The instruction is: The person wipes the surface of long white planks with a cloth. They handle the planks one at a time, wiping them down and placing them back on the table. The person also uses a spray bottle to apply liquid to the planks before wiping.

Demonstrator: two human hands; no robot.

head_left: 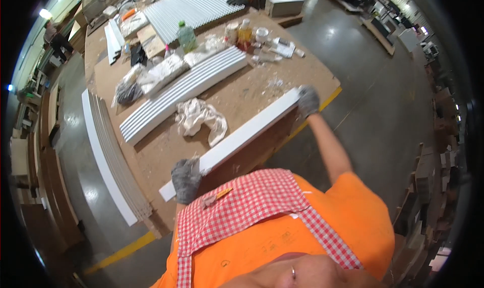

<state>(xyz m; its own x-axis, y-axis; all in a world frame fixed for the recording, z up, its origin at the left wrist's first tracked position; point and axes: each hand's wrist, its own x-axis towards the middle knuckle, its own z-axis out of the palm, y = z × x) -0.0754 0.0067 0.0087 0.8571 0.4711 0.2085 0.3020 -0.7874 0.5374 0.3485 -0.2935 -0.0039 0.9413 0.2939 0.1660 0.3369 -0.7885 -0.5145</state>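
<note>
I hold a long white board (241, 136) along the near edge of a brown worktable (252, 86). My left hand (186, 179), in a grey glove, grips the board near its left end. Gloved in grey too, my right hand (307, 100) grips its far right end at the table's corner. A crumpled white rag (200, 117) lies on the table just behind the board. Farther back lies a stack of ribbed white panels (181, 92).
Several white strips (108, 162) lean at the table's left side. Bottles (186, 36), jars, tape and plastic bags crowd the far part. A large ribbed white panel (191, 8) lies at the back, where another person's gloved hand (237, 1) rests. Yellow floor line (121, 252) runs below.
</note>
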